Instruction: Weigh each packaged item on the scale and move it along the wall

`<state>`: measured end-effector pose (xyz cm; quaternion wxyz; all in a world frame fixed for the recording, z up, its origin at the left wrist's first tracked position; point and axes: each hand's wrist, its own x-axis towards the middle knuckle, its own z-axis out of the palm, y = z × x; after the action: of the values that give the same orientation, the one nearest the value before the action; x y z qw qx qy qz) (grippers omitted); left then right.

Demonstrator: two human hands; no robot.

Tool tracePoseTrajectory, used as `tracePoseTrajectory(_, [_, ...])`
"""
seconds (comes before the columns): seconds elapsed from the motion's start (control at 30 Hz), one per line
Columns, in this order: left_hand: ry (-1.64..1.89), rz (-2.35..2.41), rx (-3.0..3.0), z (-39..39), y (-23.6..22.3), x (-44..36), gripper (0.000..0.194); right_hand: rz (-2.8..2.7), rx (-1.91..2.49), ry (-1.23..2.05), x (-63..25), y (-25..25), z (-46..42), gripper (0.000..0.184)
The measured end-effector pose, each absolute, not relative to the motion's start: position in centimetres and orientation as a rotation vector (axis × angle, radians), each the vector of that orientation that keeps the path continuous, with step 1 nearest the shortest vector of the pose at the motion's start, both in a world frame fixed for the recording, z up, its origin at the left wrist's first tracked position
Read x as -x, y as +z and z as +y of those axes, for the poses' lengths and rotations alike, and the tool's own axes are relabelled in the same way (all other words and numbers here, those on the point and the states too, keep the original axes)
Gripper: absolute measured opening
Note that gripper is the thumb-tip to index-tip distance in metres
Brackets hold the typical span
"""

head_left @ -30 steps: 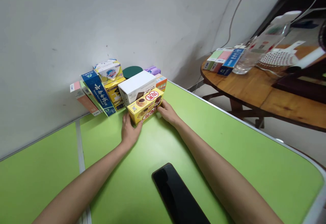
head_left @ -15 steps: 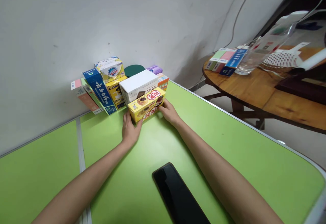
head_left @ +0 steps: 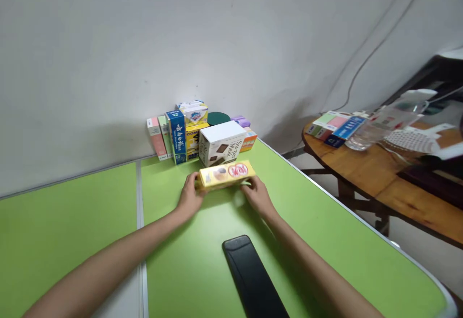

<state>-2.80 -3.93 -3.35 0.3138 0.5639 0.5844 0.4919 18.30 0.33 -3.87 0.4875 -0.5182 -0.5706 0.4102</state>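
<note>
Yellow box (head_left: pixel 227 175) just short of white box (head_left: pixel 222 143) at its 12 o'clock; blurred, lift unclear. Grip: left hand (head_left: pixel 191 197) grasping 9 o'clock end, right hand (head_left: pixel 259 196) 3 o'clock end. Risks: uneven squeeze could tip yellow box; push toward 12 could shove white box; low pull toward 5–6 could hit phone (head_left: pixel 253 275).

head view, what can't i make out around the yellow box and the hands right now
In the head view:
Yellow box: its fine print, blurred.
Left hand: some fingers, hidden by the yellow box.
Green round top: what lies beneath it, hidden by the boxes in front.
Black phone: its near end, cut off by the bottom edge.
</note>
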Motion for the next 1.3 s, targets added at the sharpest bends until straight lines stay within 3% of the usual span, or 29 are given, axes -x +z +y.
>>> tracePoseTrajectory(0.27, [1.083, 1.487, -1.514, -19.7, 3.3, 11.7, 0.048, -1.963, 0.931, 1.127, -15.0, 1.8, -12.1, 0.062])
tracePoseTrajectory(0.5, [1.006, 1.667, -1.359, -31.4, 5.5, 17.7, 0.063, -2.100, 0.598, 1.406, -8.2, 4.1, -17.2, 0.057])
tracePoseTrajectory(0.73, [1.055, 1.719, -1.223, -35.6, 3.4, 20.7, 0.052, -2.171, 0.682, 1.521, -3.6, 3.2, -19.5, 0.049])
tracePoseTrajectory(0.83, [0.996, 1.761, -1.218, -35.8, 2.5, 21.8, 0.050, -2.251, 0.729, 1.428, -3.1, 2.9, -20.0, 0.049])
tracePoseTrajectory(1.03, [0.864, 1.889, -1.607, -36.6, 3.3, 23.1, 0.087, -2.477, 0.775, 1.013, -5.0, 5.5, -20.3, 0.071])
tracePoseTrajectory(1.17, [1.033, 1.767, -2.114, -36.3, 5.3, 22.6, 0.064, -2.631, 0.607, 0.625, -5.5, 8.0, -20.5, 0.061])
tracePoseTrajectory(1.3, [0.971, 1.699, -2.293, -35.2, 5.9, 21.7, 0.044, -2.741, 0.414, 0.452, -4.4, 7.7, -20.9, 0.056])
